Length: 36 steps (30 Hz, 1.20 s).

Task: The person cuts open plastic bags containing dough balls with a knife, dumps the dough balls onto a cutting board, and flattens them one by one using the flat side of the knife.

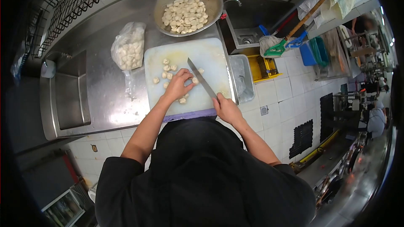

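Note:
On a white cutting board, my right hand is closed round the handle of a long knife, whose blade points up and to the left. My left hand is left of the blade, with its fingertips pinched on a pale round mushroom beside the blade. Several more mushrooms lie left of my left hand and below it, and one sits right of the blade. Behind the board stands a metal colander holding many pale pieces. A clear bag of mushrooms rests left of the board.
At the far left is a metal sink; another sink is at the back right. A clear tub sits right of the board, near a yellow mop bucket and a mop. Other people are at the far right.

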Each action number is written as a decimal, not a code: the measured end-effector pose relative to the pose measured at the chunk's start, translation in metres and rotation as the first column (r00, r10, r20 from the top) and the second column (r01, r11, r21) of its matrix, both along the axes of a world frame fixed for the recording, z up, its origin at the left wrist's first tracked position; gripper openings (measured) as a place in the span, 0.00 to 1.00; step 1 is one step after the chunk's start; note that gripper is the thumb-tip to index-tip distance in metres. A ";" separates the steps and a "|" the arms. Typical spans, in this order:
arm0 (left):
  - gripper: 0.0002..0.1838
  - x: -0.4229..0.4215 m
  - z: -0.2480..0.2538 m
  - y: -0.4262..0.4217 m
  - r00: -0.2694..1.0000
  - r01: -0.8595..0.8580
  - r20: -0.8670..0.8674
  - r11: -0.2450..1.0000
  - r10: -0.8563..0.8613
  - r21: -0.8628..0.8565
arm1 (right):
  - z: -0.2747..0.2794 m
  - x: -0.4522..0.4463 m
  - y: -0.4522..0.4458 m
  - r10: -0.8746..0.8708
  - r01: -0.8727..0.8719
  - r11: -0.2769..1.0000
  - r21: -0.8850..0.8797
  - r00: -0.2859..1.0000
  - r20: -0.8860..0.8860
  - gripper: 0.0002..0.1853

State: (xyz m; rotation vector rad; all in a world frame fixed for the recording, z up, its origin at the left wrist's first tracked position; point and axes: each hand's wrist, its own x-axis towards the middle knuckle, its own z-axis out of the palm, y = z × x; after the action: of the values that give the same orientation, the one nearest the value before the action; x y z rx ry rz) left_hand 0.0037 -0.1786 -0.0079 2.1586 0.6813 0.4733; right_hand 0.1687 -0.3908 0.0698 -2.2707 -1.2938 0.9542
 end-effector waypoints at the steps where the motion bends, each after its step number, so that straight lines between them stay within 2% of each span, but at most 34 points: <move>1: 0.18 -0.001 0.000 0.000 1.000 -0.002 0.000 1.000 0.002 -0.003 | 0.008 -0.001 0.000 0.025 -0.025 0.999 -0.032 1.000 0.010 0.18; 4: 0.18 -0.002 0.003 0.002 1.000 0.022 0.015 1.000 -0.023 0.020 | 0.025 0.000 0.000 0.073 -0.072 0.995 -0.065 0.997 0.005 0.17; 7: 0.17 -0.003 0.003 0.006 1.000 0.027 -0.009 0.999 -0.027 -0.034 | 0.031 -0.002 -0.001 0.097 -0.093 0.989 -0.114 0.995 0.025 0.17; 11: 0.17 -0.005 -0.001 0.009 0.998 0.060 0.023 0.998 -0.061 0.033 | 0.009 -0.009 0.010 0.103 -0.100 0.989 -0.111 0.994 0.029 0.17; 13: 0.18 -0.008 -0.002 0.006 0.998 0.065 0.005 0.997 -0.065 0.047 | -0.027 -0.010 0.025 0.122 -0.124 0.991 0.042 0.991 0.049 0.16; 16: 0.16 -0.003 0.001 0.005 0.996 0.093 0.000 0.994 -0.093 0.060 | -0.042 -0.001 0.060 0.127 -0.134 0.983 0.123 0.990 0.066 0.15; 18: 0.14 0.003 0.005 0.003 0.999 0.018 0.046 0.998 -0.015 -0.058 | -0.038 0.000 0.064 0.073 -0.086 0.985 0.147 0.993 0.092 0.15; 20: 0.14 0.009 0.008 0.005 0.999 0.042 0.019 0.998 -0.041 -0.042 | -0.028 0.000 0.066 0.031 -0.049 0.985 0.165 0.993 0.111 0.15; 22: 0.14 0.011 0.008 0.011 0.998 0.063 -0.006 0.997 -0.063 -0.037 | -0.016 0.008 0.057 -0.021 0.013 0.974 0.225 0.999 0.033 0.15; 24: 0.17 0.009 0.007 0.025 0.999 0.014 -0.028 0.982 -0.020 -0.191 | -0.002 0.010 0.046 -0.016 0.020 0.980 0.198 1.000 -0.021 0.16; 25: 0.17 0.005 0.006 0.035 0.999 0.013 -0.028 0.982 -0.019 -0.191 | 0.001 0.010 0.040 -0.015 0.028 0.985 0.171 0.997 -0.076 0.16; 27: 0.18 -0.008 0.005 0.055 0.980 -0.201 0.018 0.973 0.201 0.117 | -0.009 0.005 0.026 -0.009 0.031 0.985 0.169 0.991 -0.131 0.16; 28: 0.18 -0.012 0.012 0.058 0.980 -0.200 0.017 0.973 0.200 0.118 | -0.016 0.002 0.020 -0.003 0.035 0.985 0.167 0.983 -0.186 0.17; 30: 0.21 -0.021 0.024 0.067 0.925 -0.269 -0.140 0.869 0.353 0.415 | -0.028 -0.004 0.011 -0.011 0.042 0.991 0.125 0.972 -0.235 0.17; 31: 0.24 -0.027 0.014 0.077 0.921 -0.231 -0.291 0.964 0.260 0.128 | -0.033 -0.006 0.008 -0.020 0.045 0.996 0.081 0.959 -0.283 0.17; 32: 0.24 -0.026 0.008 0.076 0.921 -0.230 -0.290 0.964 0.259 0.130 | -0.039 -0.007 0.006 -0.021 0.046 0.996 0.083 0.959 -0.282 0.17; 34: 0.26 -0.026 0.004 0.069 0.960 -0.058 -0.265 0.992 0.087 0.116 | -0.041 -0.008 0.007 -0.064 0.091 0.989 0.118 0.974 -0.215 0.17; 36: 0.26 -0.019 0.002 0.053 0.968 0.000 -0.248 0.993 0.029 0.116 | -0.042 -0.007 0.013 -0.049 0.070 0.991 0.112 0.983 -0.176 0.17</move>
State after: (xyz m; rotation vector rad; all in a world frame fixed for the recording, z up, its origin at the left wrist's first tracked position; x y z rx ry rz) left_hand -0.0155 -0.1260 -0.0064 2.3481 0.8252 0.2542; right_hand 0.1612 -0.3783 0.0278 -2.0753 -1.1700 1.0021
